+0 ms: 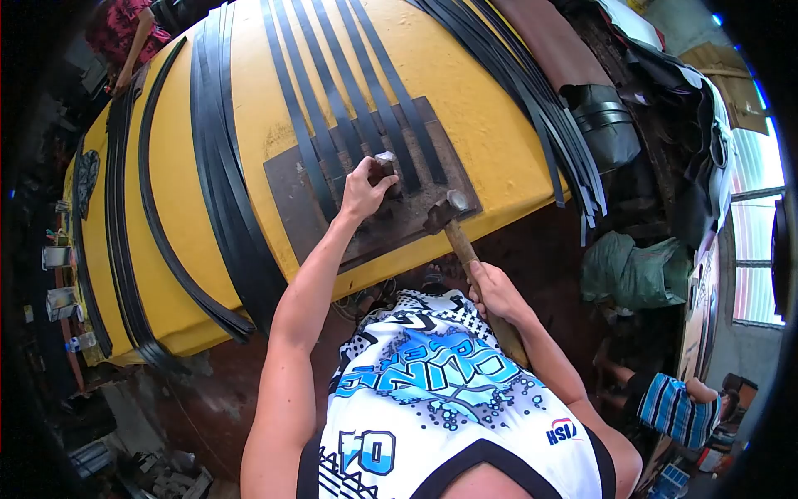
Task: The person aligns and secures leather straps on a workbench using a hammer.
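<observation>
My left hand (pixel 366 191) grips a short, dark metal punch (pixel 383 170) with a shiny, battered top. It stands over the ends of several black leather strips (pixel 353 87), which lie side by side on a dark board (pixel 291 195). My right hand (pixel 499 293) is wrapped round the wooden handle of a hammer (pixel 460 243). The hammer's head, with a bright worn face, overlaps the board's near right corner in this view, to the right of the punch.
Under the board is a yellow-covered table (pixel 449 66). Bundles of long black strips (pixel 218 158) lie to the left, and more strips (pixel 540 116) hang over the right edge. A green sack (pixel 636 270) sits at right. One person (pixel 133 37) is at the far left, another (pixel 677 407) at lower right.
</observation>
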